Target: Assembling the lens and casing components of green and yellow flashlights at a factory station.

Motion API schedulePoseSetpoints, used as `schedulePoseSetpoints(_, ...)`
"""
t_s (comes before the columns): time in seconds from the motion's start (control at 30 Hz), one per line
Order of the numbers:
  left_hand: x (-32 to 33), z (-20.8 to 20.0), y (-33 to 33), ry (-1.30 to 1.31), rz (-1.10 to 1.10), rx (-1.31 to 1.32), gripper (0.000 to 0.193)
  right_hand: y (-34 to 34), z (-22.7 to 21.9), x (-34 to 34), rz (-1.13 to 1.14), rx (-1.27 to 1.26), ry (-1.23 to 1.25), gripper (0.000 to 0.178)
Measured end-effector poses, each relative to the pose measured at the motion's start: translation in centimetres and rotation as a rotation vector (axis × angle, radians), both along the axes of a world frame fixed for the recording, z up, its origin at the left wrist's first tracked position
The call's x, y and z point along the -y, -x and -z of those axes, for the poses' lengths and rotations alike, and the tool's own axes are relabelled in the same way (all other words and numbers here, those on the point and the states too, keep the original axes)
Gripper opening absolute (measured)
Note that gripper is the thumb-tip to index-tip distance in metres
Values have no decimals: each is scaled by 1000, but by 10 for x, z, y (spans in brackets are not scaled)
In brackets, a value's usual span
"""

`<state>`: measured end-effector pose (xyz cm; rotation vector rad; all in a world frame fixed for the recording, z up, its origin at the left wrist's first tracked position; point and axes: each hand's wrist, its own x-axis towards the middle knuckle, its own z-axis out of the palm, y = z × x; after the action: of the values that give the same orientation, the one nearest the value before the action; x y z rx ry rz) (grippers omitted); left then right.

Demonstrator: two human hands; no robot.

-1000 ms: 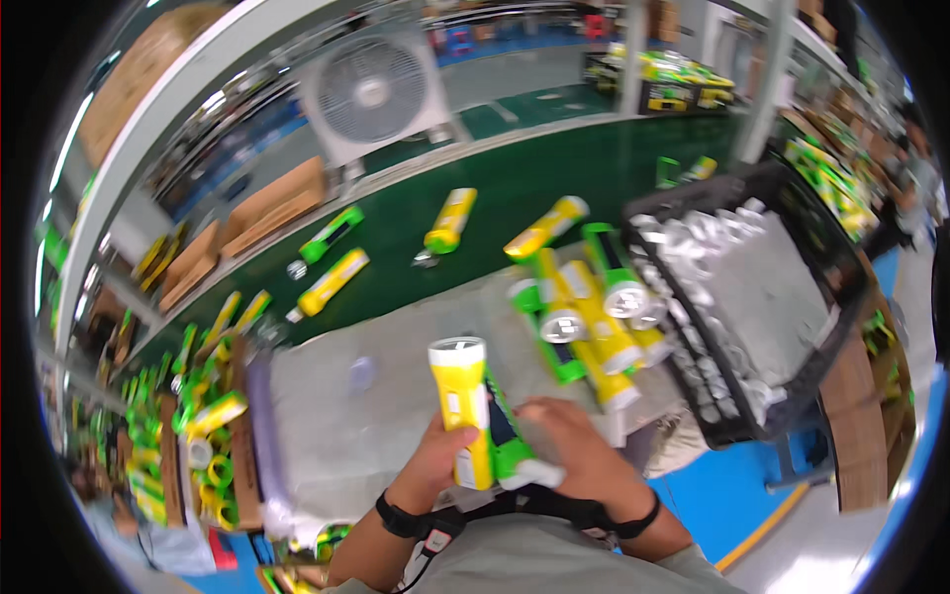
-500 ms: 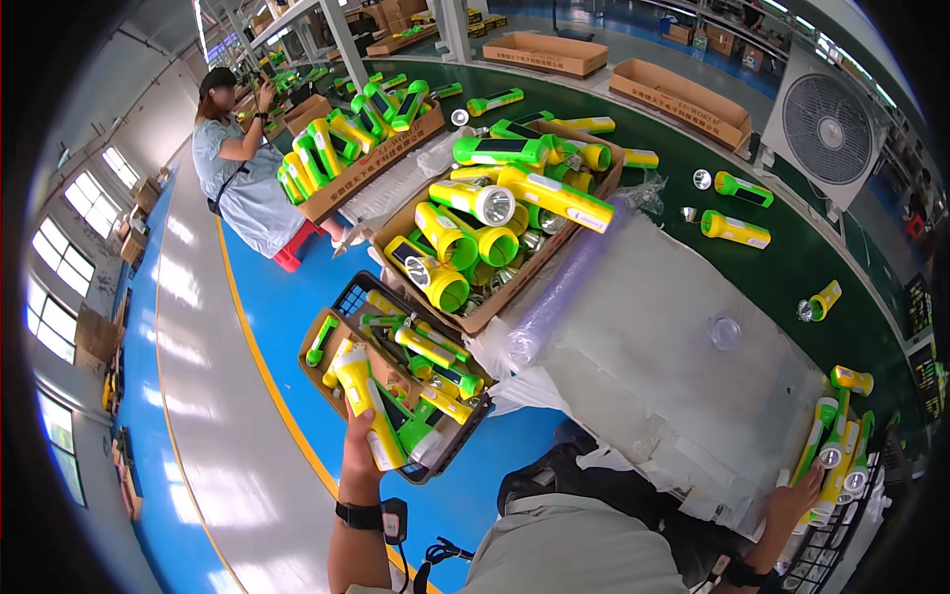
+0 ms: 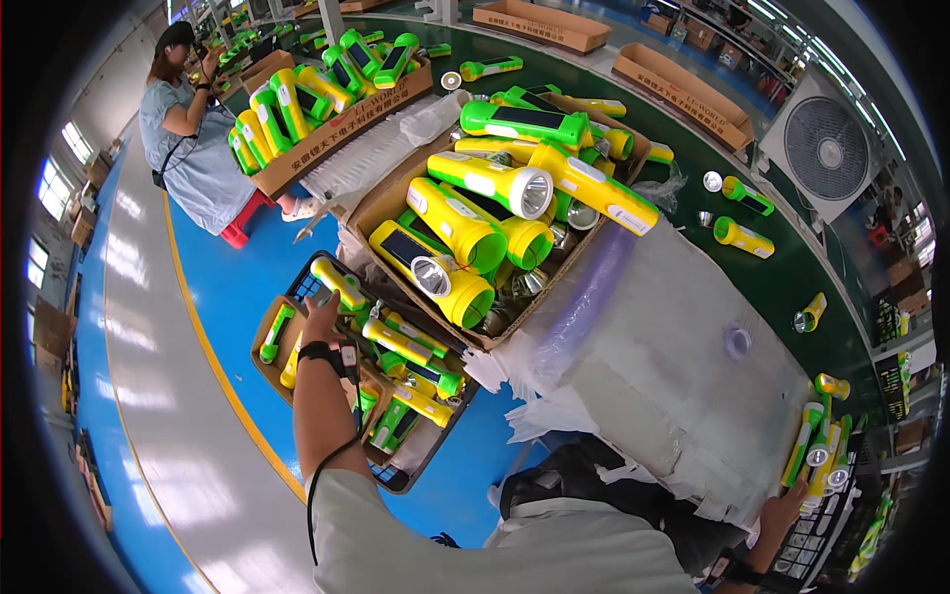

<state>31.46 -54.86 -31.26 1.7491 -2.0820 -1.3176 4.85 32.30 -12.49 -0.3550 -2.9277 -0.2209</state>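
Over the far end of a dark plastic crate [image 3: 404, 483] at my lower left, my left hand [image 3: 321, 315] has its fingers closed on a yellow-and-green flashlight [image 3: 338, 284]. The back of the hand hides part of this grip. Several similar flashlights lie loose in the crate, such as a yellow one [image 3: 398, 342] beside my wrist. At the far right my right hand [image 3: 782, 510] rests with fingers stretched out against a row of flashlights [image 3: 817, 455], which lean side by side in a black wire basket [image 3: 807, 543].
An overfull carton [image 3: 495, 342] of flashlight bodies stands ahead, beside a plastic-covered surface [image 3: 683, 346] with a clear ring [image 3: 737, 343] on it. Loose flashlights [image 3: 744, 238] lie on the green bench. A seated person [image 3: 188, 139] works at the far left by another full carton [image 3: 341, 134].
My left hand has moved forward over the crate, from the near side where it held a flashlight up. My right hand has drawn slightly back along the row. The whole view has shifted.
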Motion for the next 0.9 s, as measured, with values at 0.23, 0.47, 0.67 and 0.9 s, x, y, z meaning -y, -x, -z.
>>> schedulePoseSetpoints(0.23, -119, -68, 57, 21, -64, -302, 52, -30, -23, 19, 270, 51, -85, 63)
schedulePoseSetpoints(0.47, -288, -152, 64, 85, 301, -941, 15, -33, -40, 8, 248, 164, -201, 62)
schedulePoseSetpoints(0.67, -405, -215, 118, -248, 1033, -1132, 26, -77, -51, -16, 163, 47, 252, 65)
schedulePoseSetpoints(0.9, -569, -260, 195, -1197, 1204, -677, 56, -143, -136, 11, 2, 155, 824, 59)
